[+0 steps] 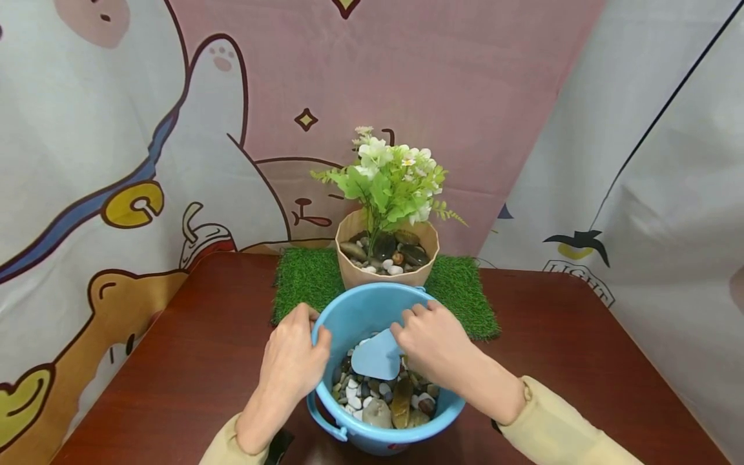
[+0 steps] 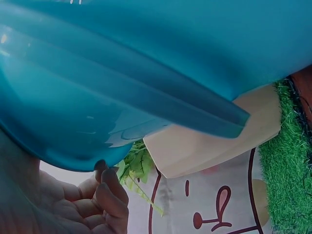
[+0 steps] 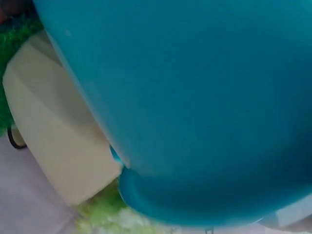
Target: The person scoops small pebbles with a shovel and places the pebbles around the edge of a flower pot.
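Note:
A light-blue bucket point(image 1: 372, 294) stands on the table, its floor covered with pebbles point(image 1: 380, 391) and a few larger stones. At the bucket's left rim my left hand point(image 1: 296, 349) pinches the edge; the left wrist view has its fingers point(image 2: 112, 192) curled at the rim. My right hand point(image 1: 436, 339) reaches over the right side and grips a small blue toy shovel point(image 1: 376, 355), its blade above the pebbles. The hand covers the shovel's handle. The bucket's outer wall point(image 3: 195, 97) fills most of the right wrist view, with the right hand hidden there.
Just behind the bucket, a beige pot point(image 1: 386, 279) holds dark and white stones and an artificial plant point(image 1: 386, 177) with white flowers. Under the pot lies a green turf mat point(image 1: 465, 303). The bucket's handle point(image 1: 325, 420) hangs at its front left. A printed cloth point(image 1: 436, 77) backs the brown table point(image 1: 192, 361).

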The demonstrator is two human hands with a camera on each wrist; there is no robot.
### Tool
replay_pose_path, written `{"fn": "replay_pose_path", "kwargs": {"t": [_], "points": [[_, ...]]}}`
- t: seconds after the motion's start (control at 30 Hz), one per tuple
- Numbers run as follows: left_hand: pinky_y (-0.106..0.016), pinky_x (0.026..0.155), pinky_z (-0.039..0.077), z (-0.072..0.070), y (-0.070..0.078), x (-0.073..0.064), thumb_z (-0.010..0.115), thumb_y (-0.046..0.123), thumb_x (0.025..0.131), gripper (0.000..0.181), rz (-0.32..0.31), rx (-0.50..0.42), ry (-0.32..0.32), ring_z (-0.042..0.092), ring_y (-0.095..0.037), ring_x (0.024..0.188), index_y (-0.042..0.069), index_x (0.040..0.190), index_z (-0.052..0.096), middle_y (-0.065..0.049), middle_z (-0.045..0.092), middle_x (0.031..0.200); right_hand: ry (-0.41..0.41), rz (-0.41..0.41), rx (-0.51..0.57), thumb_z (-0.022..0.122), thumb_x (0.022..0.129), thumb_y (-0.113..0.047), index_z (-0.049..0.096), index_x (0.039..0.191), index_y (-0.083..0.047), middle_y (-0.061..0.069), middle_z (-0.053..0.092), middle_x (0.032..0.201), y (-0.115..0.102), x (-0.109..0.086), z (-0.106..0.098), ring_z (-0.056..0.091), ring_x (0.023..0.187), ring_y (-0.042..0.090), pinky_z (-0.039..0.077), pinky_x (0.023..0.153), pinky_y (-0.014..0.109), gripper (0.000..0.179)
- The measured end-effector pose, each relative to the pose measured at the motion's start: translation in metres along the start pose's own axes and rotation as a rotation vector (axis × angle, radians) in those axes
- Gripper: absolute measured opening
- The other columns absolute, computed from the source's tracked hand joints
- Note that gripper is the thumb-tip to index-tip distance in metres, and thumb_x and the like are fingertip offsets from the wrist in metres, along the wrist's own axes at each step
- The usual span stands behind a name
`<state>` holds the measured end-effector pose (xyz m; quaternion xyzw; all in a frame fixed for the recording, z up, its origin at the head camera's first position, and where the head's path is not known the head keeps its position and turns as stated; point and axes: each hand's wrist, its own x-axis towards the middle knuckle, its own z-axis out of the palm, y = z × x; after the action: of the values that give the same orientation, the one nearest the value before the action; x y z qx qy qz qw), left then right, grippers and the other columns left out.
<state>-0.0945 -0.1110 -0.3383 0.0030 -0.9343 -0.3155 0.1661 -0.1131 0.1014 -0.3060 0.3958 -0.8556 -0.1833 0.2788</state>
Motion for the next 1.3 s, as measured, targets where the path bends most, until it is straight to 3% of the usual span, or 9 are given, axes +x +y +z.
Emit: {"fn": "replay_pose_path", "kwargs": {"t": [0.17, 0.53, 1.0, 1.17, 1.3], "points": [[-0.030, 0.057, 0.042, 0.001, 0.001, 0.000, 0.055, 0.016, 0.085, 0.015, 0.002, -0.003, -0.007, 0.052, -0.016, 0.063, 0.004, 0.094, 0.059, -0.004, 0.056, 0.077, -0.016, -0.066, -0.031, 0.077, 0.071, -0.019, 0.055, 0.059, -0.019, -0.001, 0.047, 0.056, -0.009, 0.003, 0.014, 0.039, 0.051, 0.014, 0.029, 0.051, 0.027, 0.025], [-0.031, 0.058, 0.043, 0.002, 0.003, 0.001, 0.056, 0.015, 0.084, 0.015, 0.013, 0.002, 0.010, 0.053, -0.017, 0.064, 0.004, 0.094, 0.060, -0.004, 0.056, 0.076, 0.015, -0.211, -0.108, 0.067, 0.081, -0.020, 0.060, 0.063, -0.018, -0.002, 0.049, 0.060, -0.016, 0.008, 0.011, 0.039, 0.056, 0.014, 0.032, 0.060, 0.028, 0.019], [-0.032, 0.058, 0.044, 0.002, 0.002, 0.001, 0.056, 0.016, 0.084, 0.016, 0.012, 0.004, 0.008, 0.055, -0.017, 0.064, 0.004, 0.094, 0.060, -0.004, 0.057, 0.078, 0.183, -0.435, -0.190, 0.051, 0.085, -0.017, 0.064, 0.065, -0.018, -0.004, 0.056, 0.062, -0.021, 0.017, 0.015, 0.041, 0.057, 0.014, 0.035, 0.062, 0.027, 0.023], [-0.031, 0.058, 0.043, 0.001, 0.001, 0.001, 0.055, 0.016, 0.085, 0.015, -0.004, 0.003, -0.005, 0.054, -0.017, 0.064, 0.005, 0.094, 0.060, -0.004, 0.057, 0.078, 0.166, -0.492, -0.189, 0.053, 0.083, -0.017, 0.063, 0.063, -0.020, -0.006, 0.055, 0.060, -0.021, 0.018, 0.015, 0.039, 0.056, 0.013, 0.034, 0.062, 0.025, 0.022], [-0.031, 0.058, 0.043, 0.000, 0.000, 0.001, 0.055, 0.016, 0.085, 0.016, -0.012, 0.004, -0.011, 0.054, -0.017, 0.064, 0.005, 0.095, 0.060, -0.004, 0.057, 0.079, 0.104, -0.504, -0.174, 0.057, 0.082, -0.019, 0.063, 0.064, -0.021, -0.006, 0.056, 0.062, -0.020, 0.018, 0.015, 0.042, 0.057, 0.013, 0.034, 0.063, 0.025, 0.020]]}}
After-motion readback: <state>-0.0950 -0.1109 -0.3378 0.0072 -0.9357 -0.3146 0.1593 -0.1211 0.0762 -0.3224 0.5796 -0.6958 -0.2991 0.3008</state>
